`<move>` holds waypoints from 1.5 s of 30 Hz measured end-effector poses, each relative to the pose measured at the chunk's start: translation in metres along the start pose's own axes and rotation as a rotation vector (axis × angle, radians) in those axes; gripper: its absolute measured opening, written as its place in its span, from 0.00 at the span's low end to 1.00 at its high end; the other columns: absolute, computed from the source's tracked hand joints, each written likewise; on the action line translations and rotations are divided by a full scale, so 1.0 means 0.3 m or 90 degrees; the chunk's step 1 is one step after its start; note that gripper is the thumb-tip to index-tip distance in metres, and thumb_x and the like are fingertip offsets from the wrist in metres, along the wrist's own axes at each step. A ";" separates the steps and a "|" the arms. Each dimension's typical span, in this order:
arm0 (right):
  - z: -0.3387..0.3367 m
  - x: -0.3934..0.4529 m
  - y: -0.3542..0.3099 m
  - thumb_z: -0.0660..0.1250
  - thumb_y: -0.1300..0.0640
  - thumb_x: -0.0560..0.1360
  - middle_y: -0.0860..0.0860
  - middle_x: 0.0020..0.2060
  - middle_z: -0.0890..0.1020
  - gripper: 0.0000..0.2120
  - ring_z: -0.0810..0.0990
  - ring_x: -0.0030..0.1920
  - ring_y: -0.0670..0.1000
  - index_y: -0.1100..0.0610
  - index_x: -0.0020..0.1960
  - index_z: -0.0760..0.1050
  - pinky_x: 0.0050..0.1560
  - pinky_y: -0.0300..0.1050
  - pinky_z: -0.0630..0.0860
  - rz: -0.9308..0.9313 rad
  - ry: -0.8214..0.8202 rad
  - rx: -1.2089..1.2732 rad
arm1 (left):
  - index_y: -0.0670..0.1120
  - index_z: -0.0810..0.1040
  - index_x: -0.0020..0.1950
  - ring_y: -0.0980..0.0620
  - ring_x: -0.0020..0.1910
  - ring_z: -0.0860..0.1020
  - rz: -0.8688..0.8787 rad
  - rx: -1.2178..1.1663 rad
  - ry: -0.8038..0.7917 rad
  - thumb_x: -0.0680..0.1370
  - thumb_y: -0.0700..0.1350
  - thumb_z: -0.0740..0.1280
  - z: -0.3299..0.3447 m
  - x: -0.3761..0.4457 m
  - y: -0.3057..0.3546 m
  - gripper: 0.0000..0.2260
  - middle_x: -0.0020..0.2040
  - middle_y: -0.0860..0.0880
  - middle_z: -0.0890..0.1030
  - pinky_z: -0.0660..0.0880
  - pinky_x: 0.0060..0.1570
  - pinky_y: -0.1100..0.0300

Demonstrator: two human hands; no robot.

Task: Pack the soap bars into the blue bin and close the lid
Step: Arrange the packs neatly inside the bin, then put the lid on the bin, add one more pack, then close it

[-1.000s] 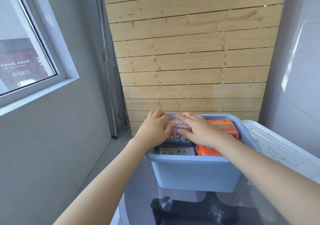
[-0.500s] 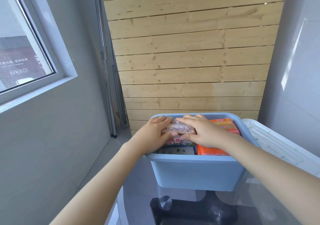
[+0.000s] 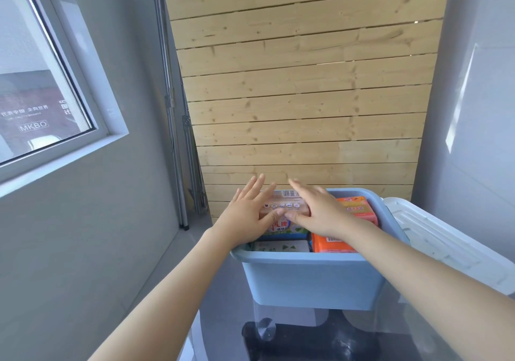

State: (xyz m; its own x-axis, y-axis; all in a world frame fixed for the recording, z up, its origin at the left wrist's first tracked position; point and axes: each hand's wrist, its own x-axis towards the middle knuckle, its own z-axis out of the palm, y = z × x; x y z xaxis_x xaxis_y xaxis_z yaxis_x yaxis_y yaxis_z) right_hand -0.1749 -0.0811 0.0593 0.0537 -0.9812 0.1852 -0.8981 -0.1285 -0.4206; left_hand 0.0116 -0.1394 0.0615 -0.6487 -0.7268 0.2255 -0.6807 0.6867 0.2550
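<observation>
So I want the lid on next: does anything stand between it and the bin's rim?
Yes. Both hands, left hand and right hand, lie over the top soap pack, which rises above the blue bin rim. The white lid lies to the right.

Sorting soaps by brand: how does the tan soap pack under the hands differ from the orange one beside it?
The tan soap pack is pale, lies at the bin's far left and is half covered by both hands; the orange soap pack is bright and sits to its right, mostly uncovered. Both are wrapped and lie inside the blue bin.
</observation>
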 end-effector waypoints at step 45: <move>-0.113 -0.683 0.659 0.69 0.66 0.71 0.55 0.49 0.79 0.12 0.76 0.36 0.50 0.55 0.52 0.80 0.41 0.39 0.75 0.626 0.440 0.514 | 0.49 0.80 0.58 0.51 0.46 0.77 -0.025 -0.362 -0.091 0.72 0.52 0.71 0.658 0.091 0.952 0.16 0.45 0.52 0.75 0.73 0.48 0.58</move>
State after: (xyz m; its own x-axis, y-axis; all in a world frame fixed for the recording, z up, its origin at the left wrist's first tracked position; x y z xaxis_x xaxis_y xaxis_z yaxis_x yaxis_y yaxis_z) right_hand -0.3783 0.0994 -0.0317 -0.8552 -0.4849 -0.1830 0.0526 0.2700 -0.9614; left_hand -0.2676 0.0394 -0.0451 -0.6931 -0.7157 0.0865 -0.4412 0.5160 0.7342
